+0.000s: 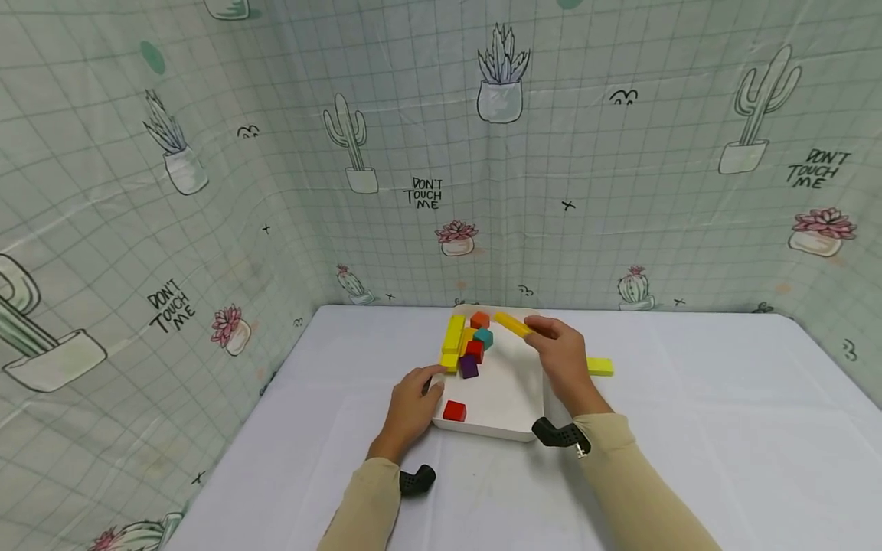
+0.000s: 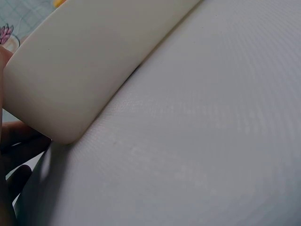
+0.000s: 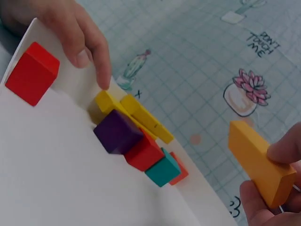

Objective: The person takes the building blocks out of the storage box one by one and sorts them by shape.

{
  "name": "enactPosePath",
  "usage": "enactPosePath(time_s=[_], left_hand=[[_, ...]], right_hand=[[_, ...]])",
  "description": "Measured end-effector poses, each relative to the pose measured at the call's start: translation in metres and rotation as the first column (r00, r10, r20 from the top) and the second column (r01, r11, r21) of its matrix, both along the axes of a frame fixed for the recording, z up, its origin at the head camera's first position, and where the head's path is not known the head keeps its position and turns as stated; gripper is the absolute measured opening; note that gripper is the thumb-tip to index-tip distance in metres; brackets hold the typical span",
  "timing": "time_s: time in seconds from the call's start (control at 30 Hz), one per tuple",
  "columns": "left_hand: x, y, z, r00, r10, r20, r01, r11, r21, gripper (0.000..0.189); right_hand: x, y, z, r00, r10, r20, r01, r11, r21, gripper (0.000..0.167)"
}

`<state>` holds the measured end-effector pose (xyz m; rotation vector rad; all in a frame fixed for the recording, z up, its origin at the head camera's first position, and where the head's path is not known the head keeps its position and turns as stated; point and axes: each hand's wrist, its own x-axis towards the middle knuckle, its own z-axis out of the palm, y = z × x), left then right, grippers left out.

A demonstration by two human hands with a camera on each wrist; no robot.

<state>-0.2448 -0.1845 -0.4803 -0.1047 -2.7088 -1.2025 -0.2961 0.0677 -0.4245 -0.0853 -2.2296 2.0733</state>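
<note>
Over the far end of the white tray (image 1: 510, 398), toward one o'clock from its middle, hangs a long orange-yellow block (image 1: 511, 324), with no other block touching it. The right hand (image 1: 561, 356) has thumb and fingers clamped on its near end, leaving the far end free. It looks stiff, light and hard to break, likely wood or something similar; its smooth painted faces could slide or swivel a little in so short a pinch. A hold across the two long sides, nearer mid-length, should keep it steadier.

From ten to eleven o'clock in the tray stand yellow blocks (image 1: 452, 334) along the wall, with a purple cube (image 1: 469, 366), a red cube (image 1: 475, 350), a teal cube (image 1: 483, 337) and an orange-red block (image 1: 479, 320) beside them. Another red cube (image 1: 455, 411) sits apart toward seven.

At about eight, the left hand (image 1: 413, 405) grips the tray's wall, its index fingertip at the end of the nearest yellow block.

Outside the tray, toward three, a lime-yellow block (image 1: 599, 366) lies on the white tablecloth (image 1: 723, 421), partly hidden by the right hand.
</note>
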Motion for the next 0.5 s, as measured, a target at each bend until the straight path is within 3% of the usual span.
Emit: enactPosePath(time_s=[0.3, 0.5], left_hand=[[0.001, 0.001, -0.001, 1.000, 0.015, 0.014, -0.015, 1.000, -0.003, 0.033], [0.000, 0.002, 0.000, 1.000, 0.011, 0.007, -0.011, 1.000, 0.004, 0.033]], right_hand=[[0.007, 0.012, -0.008, 0.999, 0.032, -0.019, -0.033, 0.998, -0.050, 0.037], [0.009, 0.024, -0.008, 0.996, 0.032, -0.082, -0.036, 0.999, -0.040, 0.036]])
